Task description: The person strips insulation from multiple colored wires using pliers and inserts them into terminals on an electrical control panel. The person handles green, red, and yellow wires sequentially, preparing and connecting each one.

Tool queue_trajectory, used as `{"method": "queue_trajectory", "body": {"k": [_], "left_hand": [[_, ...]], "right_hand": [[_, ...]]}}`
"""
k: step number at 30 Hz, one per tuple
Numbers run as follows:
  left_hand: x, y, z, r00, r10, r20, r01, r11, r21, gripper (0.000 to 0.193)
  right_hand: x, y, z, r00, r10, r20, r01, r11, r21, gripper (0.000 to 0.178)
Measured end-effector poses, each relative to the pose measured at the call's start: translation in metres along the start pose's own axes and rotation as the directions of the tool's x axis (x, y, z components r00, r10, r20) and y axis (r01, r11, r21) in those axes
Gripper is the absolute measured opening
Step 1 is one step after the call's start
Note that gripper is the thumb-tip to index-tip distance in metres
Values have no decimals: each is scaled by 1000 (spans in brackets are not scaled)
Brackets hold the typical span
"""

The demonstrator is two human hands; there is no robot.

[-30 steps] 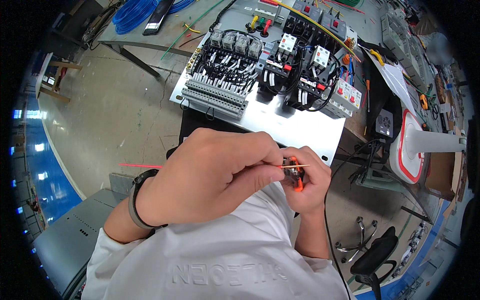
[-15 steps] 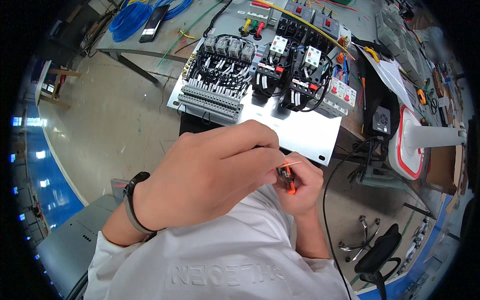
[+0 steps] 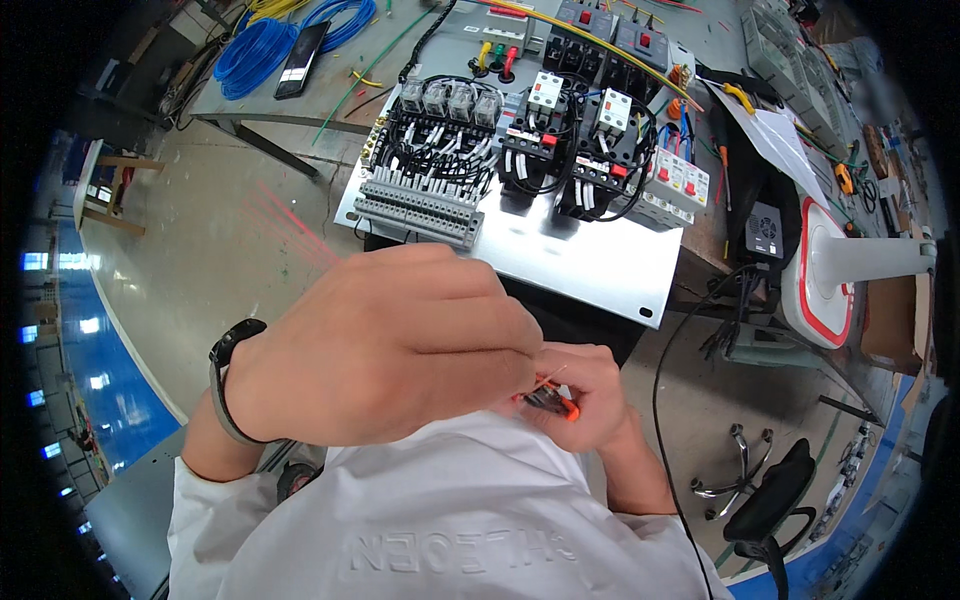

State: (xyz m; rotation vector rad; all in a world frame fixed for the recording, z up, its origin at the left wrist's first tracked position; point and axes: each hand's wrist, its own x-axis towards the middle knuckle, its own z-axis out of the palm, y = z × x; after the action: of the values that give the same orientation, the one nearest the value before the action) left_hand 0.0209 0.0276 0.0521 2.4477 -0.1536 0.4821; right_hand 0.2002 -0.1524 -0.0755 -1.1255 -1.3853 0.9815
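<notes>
I take the metal mounting plate (image 3: 590, 255) as my landmark. Just below its near edge, close to my chest, my left hand (image 3: 385, 345) has its grip pinched on a thin orange wire (image 3: 550, 381), fingertips meeting at the wire's end. My right hand (image 3: 590, 400) sits touching it on the right, its grip clenched around a small orange-and-black hand tool (image 3: 555, 402), which looks like a crimper or stripper, though most of it is hidden in the fist.

My judgement of progress: the plate looks largely wired. Black leads already loop between the parts on it, so what remains seems to be preparing this one wire end and landing it on a terminal; it is not yet connected to anything I can see.

Counting on the plate: four clear-cased relays (image 3: 448, 100) in a row at its upper left, two contactors (image 3: 580, 105) to their right, one long grey terminal strip (image 3: 420, 208) along the lower left, and a bank of white breakers (image 3: 672, 190) at the right whose number I cannot tell. Beyond the plate's far left corner lie one blue cable coil (image 3: 250, 50) and one dark phone (image 3: 300, 60) on the worktop (image 3: 330, 95). To the plate's right stands one white lamp base (image 3: 825, 275).
</notes>
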Motion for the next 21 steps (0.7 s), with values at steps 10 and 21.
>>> {"method": "queue_trajectory", "body": {"k": [10, 21], "left_hand": [[-1, 9, -5, 995, -53, 80, 62, 992, -107, 23], [0, 15, -1, 985, -162, 65, 171, 973, -153, 27]], "right_hand": [[-1, -5, 1, 976, 43, 212, -69, 990, 119, 30], [4, -9, -15, 999, 43, 25, -42, 998, -42, 40]]}}
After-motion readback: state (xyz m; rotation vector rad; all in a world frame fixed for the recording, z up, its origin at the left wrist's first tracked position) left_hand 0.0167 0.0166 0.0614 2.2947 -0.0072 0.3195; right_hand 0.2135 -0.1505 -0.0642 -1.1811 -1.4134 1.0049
